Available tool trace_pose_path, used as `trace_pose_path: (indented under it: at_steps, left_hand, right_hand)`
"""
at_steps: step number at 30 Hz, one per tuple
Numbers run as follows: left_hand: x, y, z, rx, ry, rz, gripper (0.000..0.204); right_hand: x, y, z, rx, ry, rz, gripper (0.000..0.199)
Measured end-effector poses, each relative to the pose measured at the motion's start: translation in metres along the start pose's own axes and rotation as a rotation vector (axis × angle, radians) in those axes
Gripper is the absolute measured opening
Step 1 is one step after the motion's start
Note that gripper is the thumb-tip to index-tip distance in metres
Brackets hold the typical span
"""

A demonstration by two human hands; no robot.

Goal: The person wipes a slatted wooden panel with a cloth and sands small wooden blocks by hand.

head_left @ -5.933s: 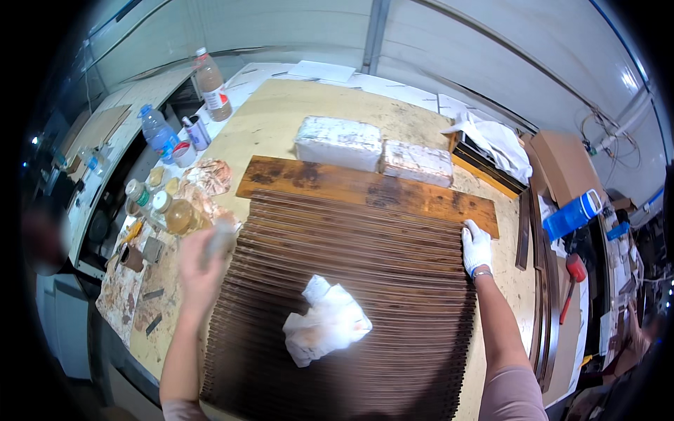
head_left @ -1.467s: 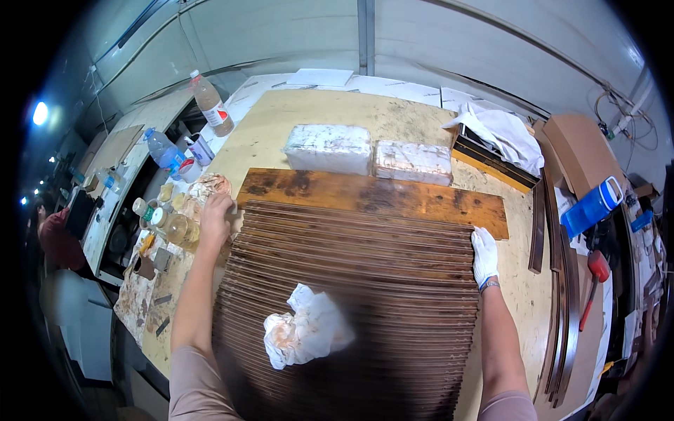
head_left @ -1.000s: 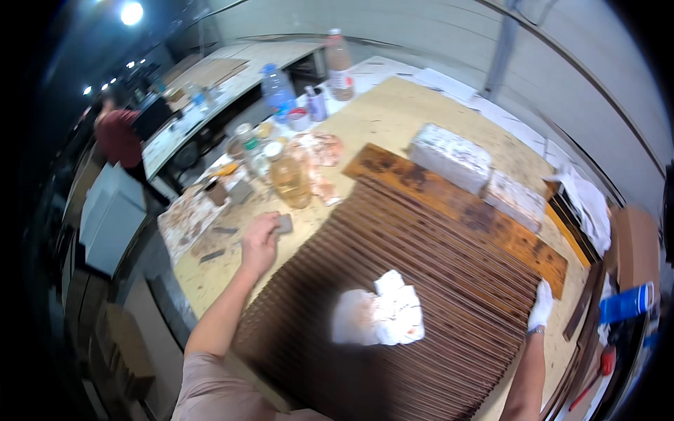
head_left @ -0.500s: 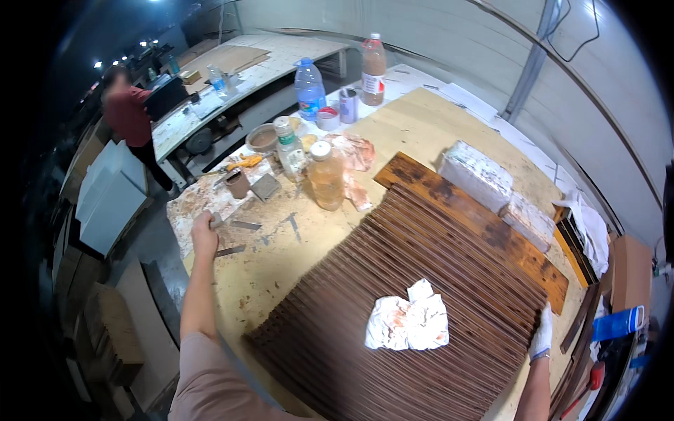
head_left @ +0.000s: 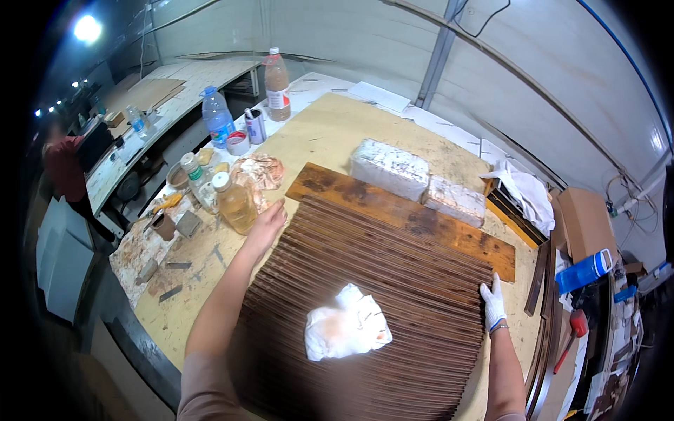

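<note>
A wide row of dark brown wooden strips (head_left: pixel 393 281) lies side by side in front of me. Bare, my left hand (head_left: pixel 268 224) rests at their far left ends, its fingers stretched forward, next to a jar of amber liquid (head_left: pixel 237 207). On the right, my white-gloved right hand (head_left: pixel 493 303) lies along the strips' ends with fingers extended; its palm side is hidden. A crumpled white cloth (head_left: pixel 347 324) with faint stains sits on top of the strips. Against their far ends lies a stained brown board (head_left: pixel 414 219).
Two wrapped blocks (head_left: pixel 390 168) stand behind the board. At left are a small grey block (head_left: pixel 147 271), metal blades (head_left: pixel 170 292), a brown cup (head_left: pixel 163 226) and a stained rag (head_left: pixel 258 170). Bottles (head_left: pixel 277 88) stand farther back. A red-handled tool (head_left: pixel 578 323) lies right. Another person (head_left: pixel 63 165) stands far left.
My left hand has left the small grey block on the table and moved right to the strips' ends. My right hand stays at the right ends. The view has shifted rightward.
</note>
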State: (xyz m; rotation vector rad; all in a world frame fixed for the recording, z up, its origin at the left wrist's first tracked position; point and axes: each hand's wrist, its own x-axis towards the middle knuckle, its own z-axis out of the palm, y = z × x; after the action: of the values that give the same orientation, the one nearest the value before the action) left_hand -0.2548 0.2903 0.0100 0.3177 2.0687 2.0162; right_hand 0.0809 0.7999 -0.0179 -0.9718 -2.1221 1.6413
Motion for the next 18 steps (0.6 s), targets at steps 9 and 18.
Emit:
trace_pose_path:
  at_steps: [9, 18]
  left_hand:
    - [-0.03, 0.043, 0.068, 0.523, -0.226, 0.279, 0.054]
    - [-0.15, 0.02, 0.094, 0.908, -0.85, 0.751, 0.055]
  right_hand:
    - [-0.006, -0.002, 0.009, -0.919, 0.197, -0.265, 0.075]
    - [-0.016, -0.058, 0.035, -1.324, 0.263, -0.339, 0.066]
